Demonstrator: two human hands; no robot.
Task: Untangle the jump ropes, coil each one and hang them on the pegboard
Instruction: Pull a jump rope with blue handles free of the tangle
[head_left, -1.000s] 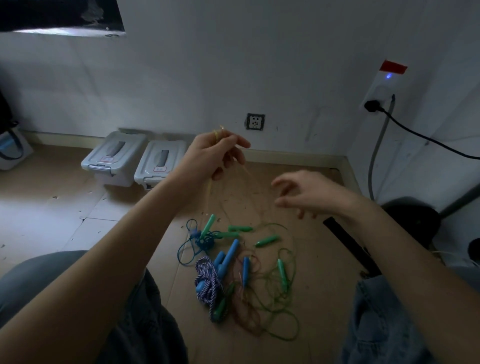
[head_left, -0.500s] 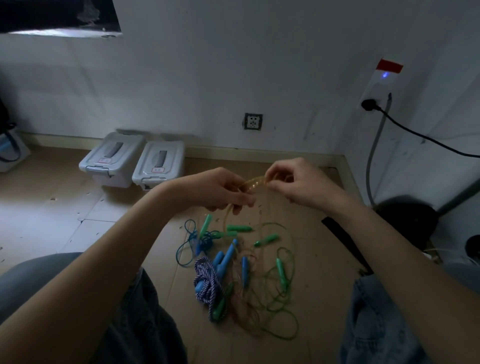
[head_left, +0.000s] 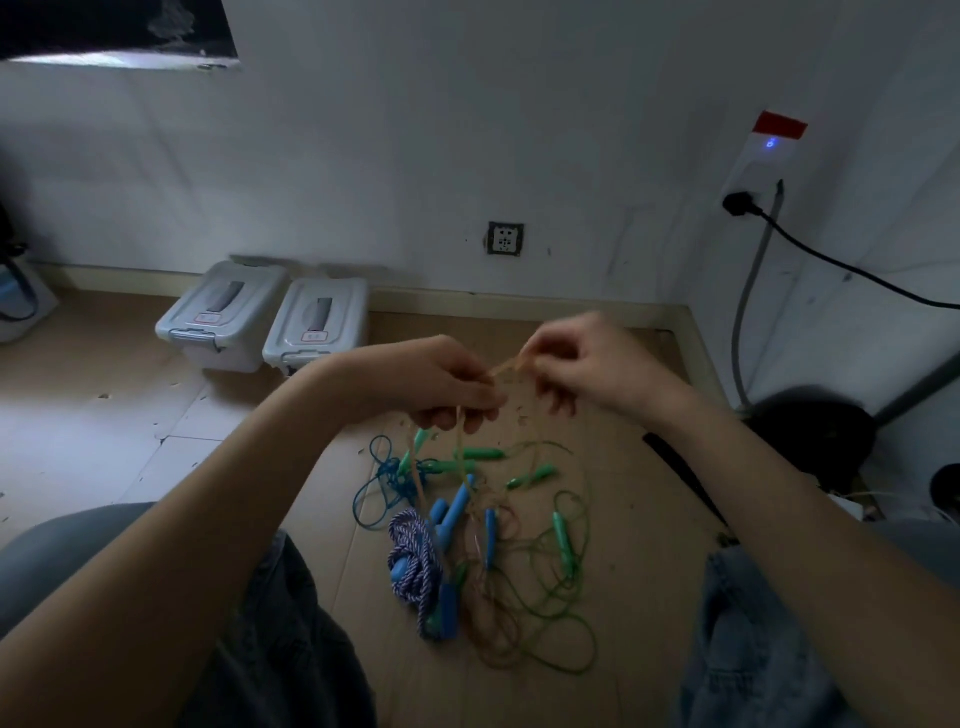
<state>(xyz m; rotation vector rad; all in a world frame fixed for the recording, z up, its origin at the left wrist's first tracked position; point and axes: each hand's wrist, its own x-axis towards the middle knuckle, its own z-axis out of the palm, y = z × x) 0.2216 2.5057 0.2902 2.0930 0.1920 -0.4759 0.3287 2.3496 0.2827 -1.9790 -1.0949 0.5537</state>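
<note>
A tangle of jump ropes (head_left: 483, 540) lies on the cardboard floor between my knees: thin green cord (head_left: 563, 618), blue cord (head_left: 382, 478), a purple-white braided rope (head_left: 415, 556), green and blue handles. Above the pile both hands hold a thin yellowish rope (head_left: 511, 364). My left hand (head_left: 441, 384) grips it, with strands hanging from the fist down into the pile. My right hand (head_left: 582, 364) pinches the same rope close to the left hand. No pegboard is in view.
Two grey lidded boxes (head_left: 270, 322) stand by the back wall. A wall socket (head_left: 505, 239) is behind them. At right a black cable (head_left: 852, 270) runs from a power unit (head_left: 763, 156), above a dark round object (head_left: 815, 436). My jeans-covered knees flank the pile.
My left hand came down from its raised position. My right hand moved in and took hold of the yellowish rope beside it. Over the last half second both hands stayed close together.
</note>
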